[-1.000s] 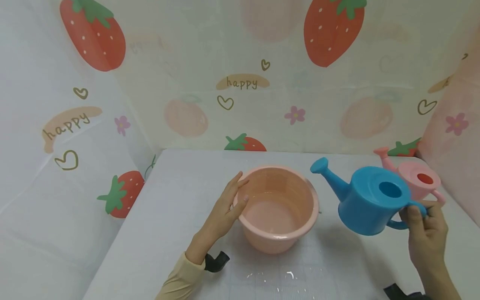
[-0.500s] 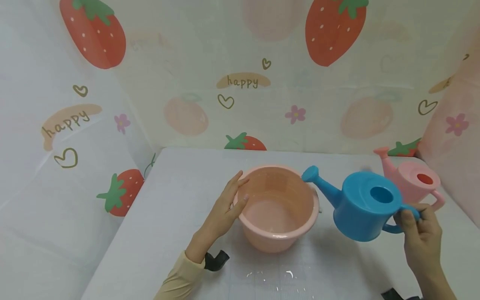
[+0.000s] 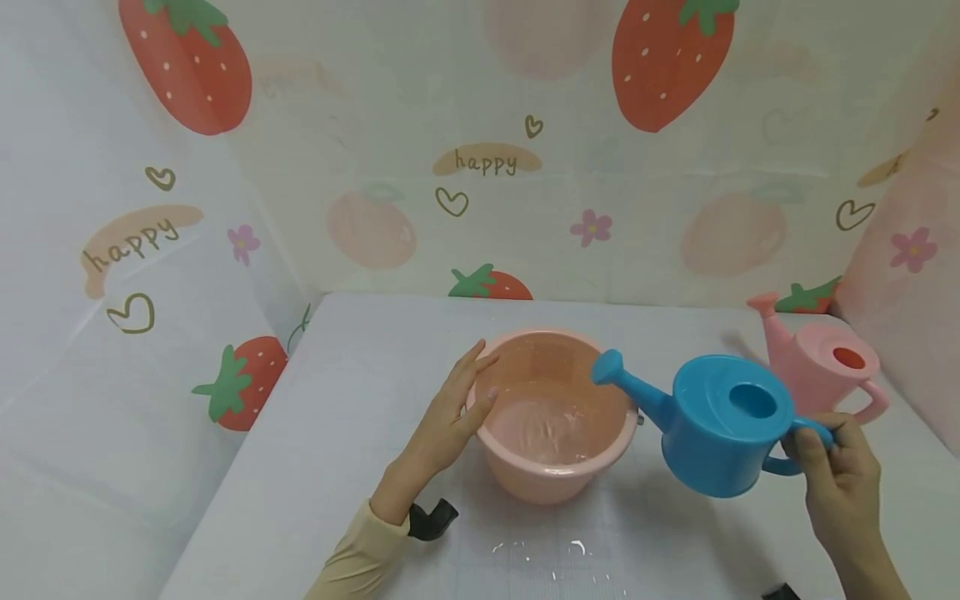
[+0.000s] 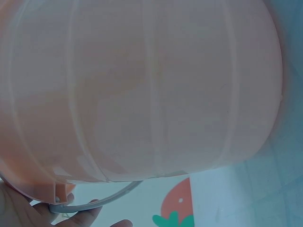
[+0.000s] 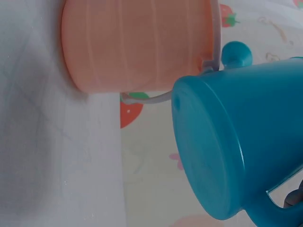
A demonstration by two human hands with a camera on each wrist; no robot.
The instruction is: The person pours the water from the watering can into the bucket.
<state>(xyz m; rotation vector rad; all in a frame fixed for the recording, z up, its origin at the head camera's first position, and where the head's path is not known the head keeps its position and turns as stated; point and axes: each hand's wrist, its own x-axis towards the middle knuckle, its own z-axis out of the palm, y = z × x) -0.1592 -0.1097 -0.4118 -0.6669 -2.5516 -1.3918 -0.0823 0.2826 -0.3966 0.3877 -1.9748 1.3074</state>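
A peach-pink bucket [image 3: 555, 471] stands upright on the table with water in it; streaks and ripples show on the water [image 3: 551, 425]. My left hand [image 3: 450, 417] rests on its left rim, fingers extended and thumb over the edge; in the left wrist view the bucket wall [image 4: 151, 94] hides much. With my right hand [image 3: 843, 479] I hold a blue watering can [image 3: 720, 433] by its handle, off the table and tilted towards the bucket. Its spout head [image 3: 607, 367] is over the bucket's right side. The right wrist view shows the can's underside [image 5: 203, 146] and a few fingertips [image 5: 294, 197].
A pink watering can [image 3: 821, 367] stands at the back right, behind the blue one. Water drops [image 3: 576, 547] lie on the white table [image 3: 360, 375] in front of the bucket. The bucket's grey handle [image 4: 102, 201] hangs behind it. Strawberry-printed sheets surround the table.
My right hand has brought the blue watering can left and lower, so its spout now reaches over the bucket. The water in the bucket, calm before, now ripples. My left hand stays put.
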